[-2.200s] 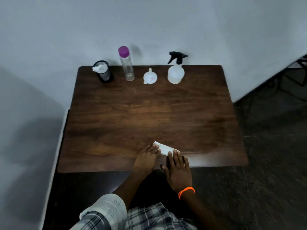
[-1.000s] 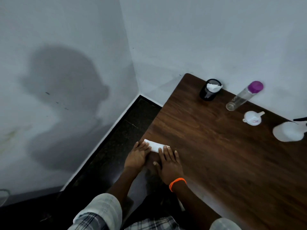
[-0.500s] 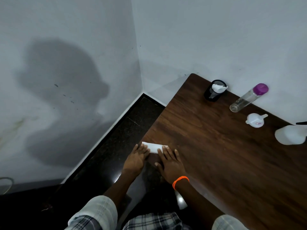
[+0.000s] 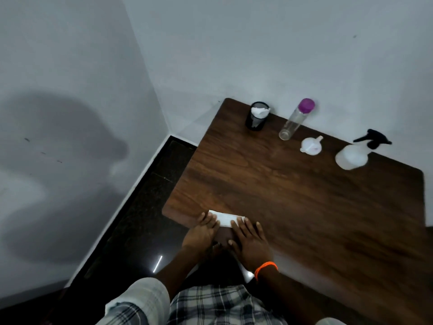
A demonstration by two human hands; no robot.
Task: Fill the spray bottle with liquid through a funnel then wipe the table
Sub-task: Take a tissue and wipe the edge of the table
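A folded white cloth (image 4: 226,218) lies near the front edge of the dark wooden table (image 4: 293,195). My left hand (image 4: 202,233) and my right hand (image 4: 250,242) lie flat side by side, fingertips pressing on the cloth. Along the far edge by the wall stand a white spray bottle (image 4: 353,154) with a black trigger head, a small white funnel (image 4: 311,145), and a clear bottle (image 4: 295,119) with a purple cap.
A black cup (image 4: 256,117) holding white tissue stands at the table's far left corner. White walls meet in a corner to the left. Dark glossy floor (image 4: 140,226) runs beside the table's left edge.
My view swung left toward the wall corner, then partly back right, bringing the spray bottle fully into sight. Both hands stay flat on the cloth at the front edge.
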